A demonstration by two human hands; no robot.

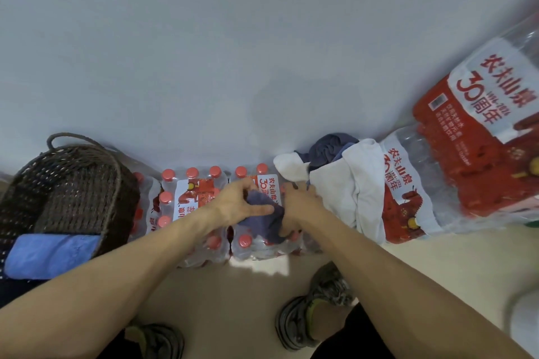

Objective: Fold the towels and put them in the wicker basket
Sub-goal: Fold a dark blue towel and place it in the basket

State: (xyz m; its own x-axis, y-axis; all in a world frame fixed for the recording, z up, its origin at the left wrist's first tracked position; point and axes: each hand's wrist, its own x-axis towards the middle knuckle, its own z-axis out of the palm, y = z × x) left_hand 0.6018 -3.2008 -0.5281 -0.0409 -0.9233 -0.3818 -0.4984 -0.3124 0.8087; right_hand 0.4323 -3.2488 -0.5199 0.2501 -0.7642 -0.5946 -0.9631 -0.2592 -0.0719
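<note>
Shoes, two of them, grey and worn, sit at six o'clock on the pale floor; the person stands over the work.

Both forearms reach toward twelve o'clock. Left hand and right hand are close together, each clamped on the same dark grey-blue towel, bunched between them. It rests on top of a shrink-wrapped pack of red-capped water bottles, which seems to serve as the folding surface, being flat and at a handy height.

Wicker basket stands at nine o'clock, against the wall, within easy reach of the left hand. One blue towel, folded flat, lies across its near rim; whether it sits in or on the basket I cannot tell.

At one o'clock, a heap waits on more bottle packs: one white towel and one darker blue-grey towel crumpled behind it. Probably the unfolded supply, kept just beside the right hand.

Count: four towels visible, one basket. Bottle packs: at least four; exact number unclear.

Judgement: fold in progress, early.
</note>
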